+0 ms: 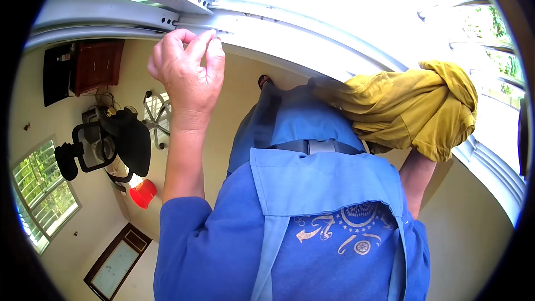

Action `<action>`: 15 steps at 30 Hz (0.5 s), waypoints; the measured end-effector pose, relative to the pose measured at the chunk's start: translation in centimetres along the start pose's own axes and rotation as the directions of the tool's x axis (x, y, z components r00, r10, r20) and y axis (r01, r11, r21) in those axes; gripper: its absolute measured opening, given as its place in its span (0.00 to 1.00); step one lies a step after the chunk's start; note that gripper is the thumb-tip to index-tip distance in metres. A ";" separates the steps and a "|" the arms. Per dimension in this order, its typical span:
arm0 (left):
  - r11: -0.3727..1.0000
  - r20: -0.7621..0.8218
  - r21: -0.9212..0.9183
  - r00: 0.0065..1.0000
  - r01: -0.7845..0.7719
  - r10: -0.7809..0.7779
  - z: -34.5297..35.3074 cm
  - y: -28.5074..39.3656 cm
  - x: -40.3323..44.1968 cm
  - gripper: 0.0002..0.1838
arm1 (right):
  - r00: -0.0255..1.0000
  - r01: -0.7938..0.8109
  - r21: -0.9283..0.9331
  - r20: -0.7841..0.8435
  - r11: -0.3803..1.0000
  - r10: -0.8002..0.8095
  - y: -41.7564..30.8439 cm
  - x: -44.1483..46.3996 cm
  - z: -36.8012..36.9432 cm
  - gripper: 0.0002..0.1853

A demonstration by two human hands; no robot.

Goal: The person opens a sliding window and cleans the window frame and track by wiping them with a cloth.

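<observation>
My left hand is raised to the sliding window's white frame, fingers pinched together at the edge of the lower track. Whatever sits between the fingertips is too small to make out. A mustard-yellow cloth is bunched over my right hand, covering its fingers; only my right forearm shows below it. The cloth is held up beside the sill, with one end trailing toward my blue trousers.
Metal window bars cross the bright opening. Behind on the left are a black office chair, a red bucket, a wooden cabinet, a door and another barred window.
</observation>
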State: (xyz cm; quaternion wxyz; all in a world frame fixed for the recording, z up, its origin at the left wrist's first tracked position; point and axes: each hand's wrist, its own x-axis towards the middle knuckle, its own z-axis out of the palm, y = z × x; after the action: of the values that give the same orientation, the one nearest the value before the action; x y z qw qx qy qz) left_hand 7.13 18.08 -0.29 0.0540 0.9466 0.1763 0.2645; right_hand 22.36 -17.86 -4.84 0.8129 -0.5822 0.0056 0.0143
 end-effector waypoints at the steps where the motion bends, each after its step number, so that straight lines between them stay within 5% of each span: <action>1: 0.999 0.010 0.017 1.000 -0.027 0.027 0.0 -0.1 0.1 0.09 | 1.000 0.002 0.003 0.004 1.000 -0.002 0.0 -0.1 0.2 0.28; 15: 0.987 0.212 0.059 0.968 -0.148 0.133 -1.2 -0.4 2.3 0.08 | 1.000 0.011 0.044 0.009 0.999 -0.011 0.1 -0.1 0.1 0.28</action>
State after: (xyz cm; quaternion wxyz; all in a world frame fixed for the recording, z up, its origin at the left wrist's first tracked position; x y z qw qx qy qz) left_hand 8.17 19.30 1.76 0.0182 0.9805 0.1118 0.1608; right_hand 22.25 -17.70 -4.94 0.8255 -0.5643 -0.0011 0.0123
